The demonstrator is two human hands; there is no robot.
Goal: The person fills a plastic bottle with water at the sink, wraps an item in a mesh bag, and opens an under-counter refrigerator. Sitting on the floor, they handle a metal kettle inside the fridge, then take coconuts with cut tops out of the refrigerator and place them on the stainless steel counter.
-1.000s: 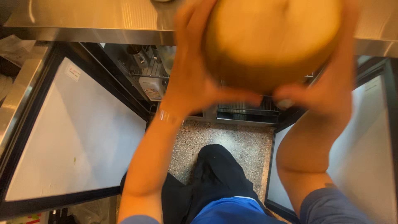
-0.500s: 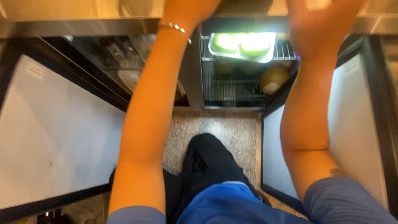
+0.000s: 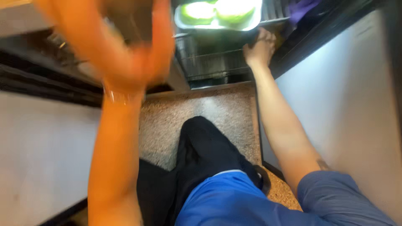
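Observation:
My left hand (image 3: 125, 54) is raised close to the camera and badly blurred. Its fingers look spread and I see nothing in it; a thin bracelet sits at the wrist. My right hand (image 3: 261, 47) reaches down into the open under-counter fridge (image 3: 209, 62), at the right end of a wire shelf. Its fingers are against a tan rounded thing (image 3: 279, 34) that is mostly hidden, and I cannot make out the grip. Just above that hand, a white tray (image 3: 180, 19) holds two pale green round items (image 3: 217, 10).
A white fridge door (image 3: 347, 96) stands open on the right and another white door (image 3: 42, 155) on the left. Speckled floor (image 3: 209, 113) lies between them. My dark trousers and blue shirt fill the bottom middle.
A second ago both hands held a large round tan object up high. It is gone from view. The left hand has pulled back toward the camera; the right has dropped into the fridge.

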